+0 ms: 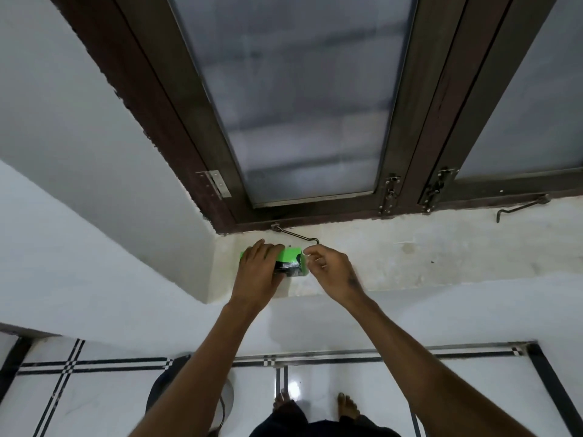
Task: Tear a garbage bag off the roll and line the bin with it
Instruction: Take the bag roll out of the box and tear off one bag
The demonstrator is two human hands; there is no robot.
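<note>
Green box (291, 261) of bags sits on the far sill (410, 257). Your left hand (257, 272) clamps it; keep it pinned. Right hand (331, 272) pinches narrow at its right end; pull the bag edge out straight.

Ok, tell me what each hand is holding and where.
The left hand grips the green box over its left end, on the sill. The right hand's fingers pinch at its right end; what they hold cannot be told.

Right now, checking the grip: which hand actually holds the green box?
The left hand, wrapped over the green box; the right hand only pinches at its end.
</note>
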